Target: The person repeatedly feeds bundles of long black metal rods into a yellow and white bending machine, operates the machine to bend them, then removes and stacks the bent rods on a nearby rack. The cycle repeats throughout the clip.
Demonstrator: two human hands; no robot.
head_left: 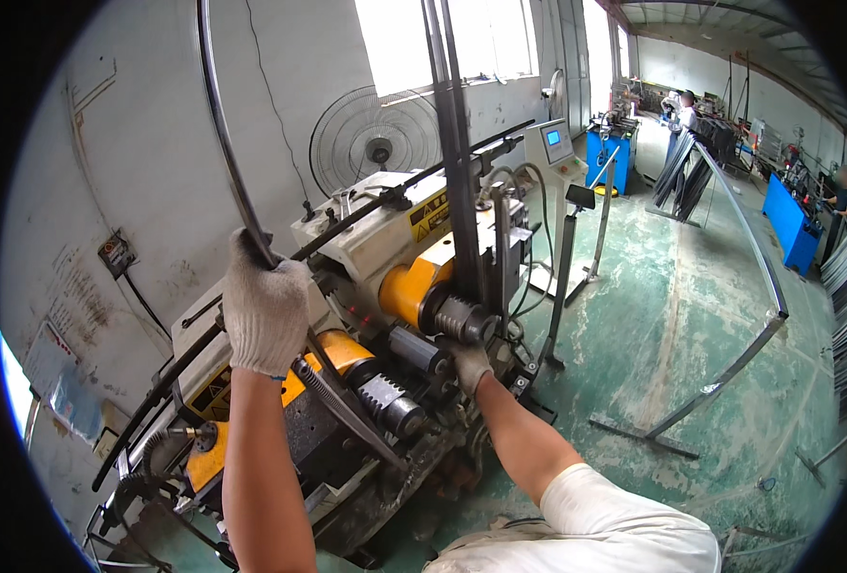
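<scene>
My left hand (268, 310), in a knitted work glove, is closed around a long metal tube (218, 105). The tube rises steeply above the fist, and its lower part passes down beside the machine. My right hand (468, 367), gloved too, reaches in by a dark cylinder (419, 350) between the machine's two heads; its fingers are mostly hidden. Each head of the bending machine (356, 229) has an orange collar (410, 292) and a ridged steel die (392, 404). Dark upright bars (461, 181), somewhat blurred, stand at the right-hand head.
A large fan (375, 143) stands by the wall behind the machine. To the right is a control box (555, 143) with a lit screen. A long metal rail on a stand (743, 224) crosses the green floor (624, 334). Blue machines (792, 222) and two people are farther off.
</scene>
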